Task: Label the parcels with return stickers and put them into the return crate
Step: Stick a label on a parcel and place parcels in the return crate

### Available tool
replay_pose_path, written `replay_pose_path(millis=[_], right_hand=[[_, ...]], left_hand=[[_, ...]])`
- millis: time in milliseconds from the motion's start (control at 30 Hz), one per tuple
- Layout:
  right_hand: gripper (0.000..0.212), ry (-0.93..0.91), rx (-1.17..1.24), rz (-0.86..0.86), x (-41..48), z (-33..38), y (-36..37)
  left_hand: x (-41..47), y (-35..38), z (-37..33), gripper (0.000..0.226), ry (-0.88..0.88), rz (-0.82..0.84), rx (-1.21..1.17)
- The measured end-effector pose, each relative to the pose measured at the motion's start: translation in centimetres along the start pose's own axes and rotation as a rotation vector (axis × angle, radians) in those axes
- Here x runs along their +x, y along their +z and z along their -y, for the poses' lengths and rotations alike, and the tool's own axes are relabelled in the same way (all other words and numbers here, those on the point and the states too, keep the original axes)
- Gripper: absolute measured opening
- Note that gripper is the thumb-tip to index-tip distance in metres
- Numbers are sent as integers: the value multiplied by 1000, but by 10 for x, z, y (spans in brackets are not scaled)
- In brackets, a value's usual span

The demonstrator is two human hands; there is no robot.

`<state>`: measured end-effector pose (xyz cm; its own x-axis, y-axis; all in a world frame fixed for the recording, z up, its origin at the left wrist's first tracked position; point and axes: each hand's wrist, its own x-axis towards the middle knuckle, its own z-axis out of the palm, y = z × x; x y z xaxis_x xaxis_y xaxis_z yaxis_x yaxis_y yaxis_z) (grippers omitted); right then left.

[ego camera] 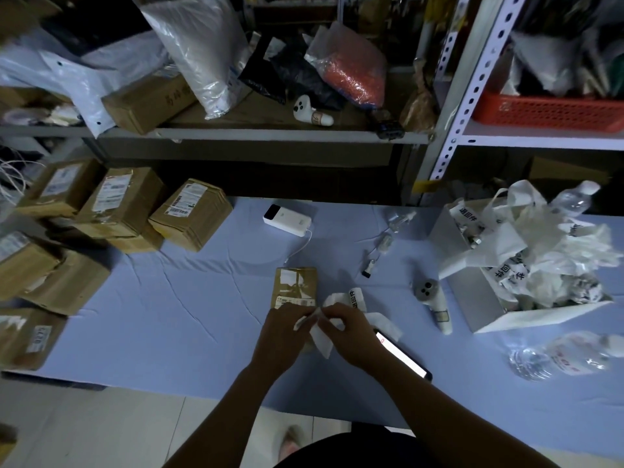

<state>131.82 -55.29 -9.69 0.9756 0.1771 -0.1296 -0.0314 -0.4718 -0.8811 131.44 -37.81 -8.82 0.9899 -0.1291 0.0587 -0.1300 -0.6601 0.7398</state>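
Both hands [315,327] pinch a sticker [322,342] over the parcel [295,287].

The counter [189,298] is covered with a pale blue cloth. Along its left edge cardboard parcels [125,204] are stacked, and one small parcel [296,285] is laid near the middle. A white power bank [287,220] is set behind it. To the right, a lit phone [401,356], an open box [479,298] filled with crumpled paper and a plastic bottle [560,358] on its side are seen.
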Motion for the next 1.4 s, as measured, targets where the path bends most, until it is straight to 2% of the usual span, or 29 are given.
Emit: replay_pose_path(millis=[367,533,667,800,933,1100,1233,1300,1400], right_hand=[[11,-9,-99,2,-4,1,2],[21,84,-19,-82,-5,-4,0],[26,205,73,-140,-8,-8,-7],[28,239,48,-245,-8,-10,-8],[32,153,54,-352,-5,0,-8],[28,142,489,-63,9,29,-18],[30,213,814,-65,13,40,-21],[22,232,826,-136,17,42,-25],[23,223,763,-170,19,42,-30]], left_hand=[[-2,4,8,13,-194,-42,-262],[5,2,2,12,-255,-178,-339],[10,-6,-8,12,-223,-306,-280],[13,-14,-19,12,-238,-473,-229],[15,-15,-21,8,-210,-507,-134],[15,-7,-21,9,-99,-467,-70],[13,2,-8,35,184,-425,122],[11,2,-9,43,241,-426,179],[7,-3,-14,58,226,-384,167]])
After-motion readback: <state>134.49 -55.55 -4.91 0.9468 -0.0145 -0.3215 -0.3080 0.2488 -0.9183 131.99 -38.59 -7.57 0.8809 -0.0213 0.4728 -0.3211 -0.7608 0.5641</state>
